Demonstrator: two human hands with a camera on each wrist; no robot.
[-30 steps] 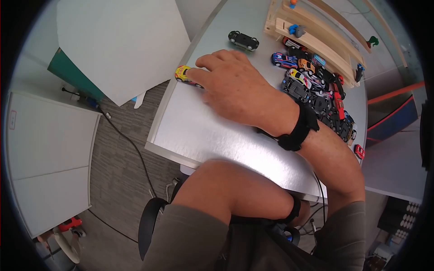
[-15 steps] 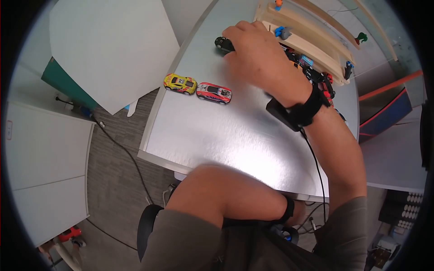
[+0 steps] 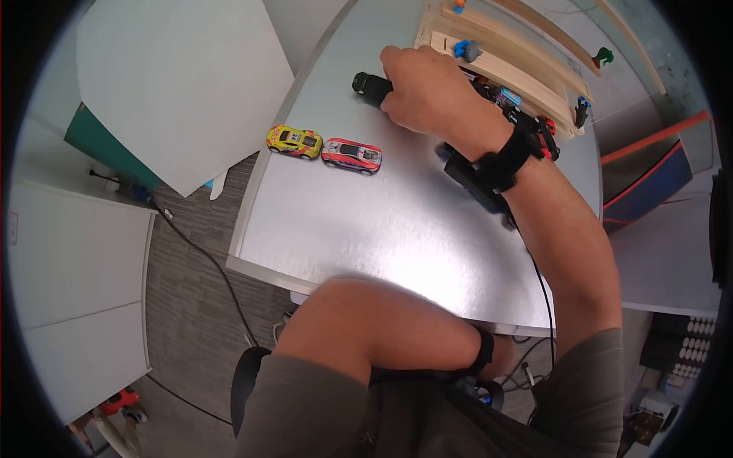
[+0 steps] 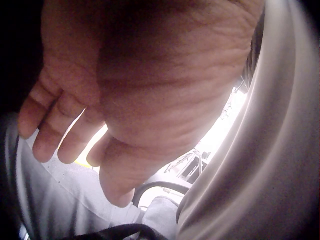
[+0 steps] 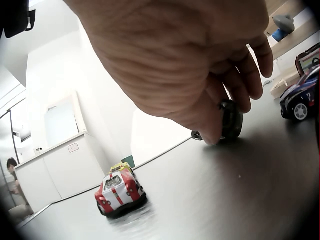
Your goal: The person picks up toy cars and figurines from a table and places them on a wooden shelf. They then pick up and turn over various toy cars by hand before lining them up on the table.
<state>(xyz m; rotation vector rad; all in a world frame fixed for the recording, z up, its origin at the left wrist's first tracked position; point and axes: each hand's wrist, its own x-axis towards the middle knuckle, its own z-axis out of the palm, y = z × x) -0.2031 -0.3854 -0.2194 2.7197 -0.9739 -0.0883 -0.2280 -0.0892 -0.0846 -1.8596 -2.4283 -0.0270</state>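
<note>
My right hand (image 3: 431,88) grips a black toy car (image 3: 372,88) at the far side of the table; one end of the car sticks out left of the fingers. In the right wrist view, thumb and fingers pinch the dark car (image 5: 232,120) close over the tabletop. Nearer the table's left edge, a yellow toy car (image 3: 295,143) and a red-and-white toy car (image 3: 352,156) stand end to end on their wheels. Low by the lap, below the table edge, is my left hand (image 3: 504,357). Its fingers hang relaxed with nothing in them, as the left wrist view shows.
Several toy cars (image 3: 527,118) lie heaped behind my right forearm, against a wooden rack (image 3: 550,72) with small figures on it. A black cable (image 3: 544,282) runs from the right wrist over the table's front edge. A white cabinet (image 3: 84,259) stands at left.
My right hand has left the red-and-white car beside the yellow one and moved up and right to the black car, which lay wheels-up. It now grips that car, turned slightly.
</note>
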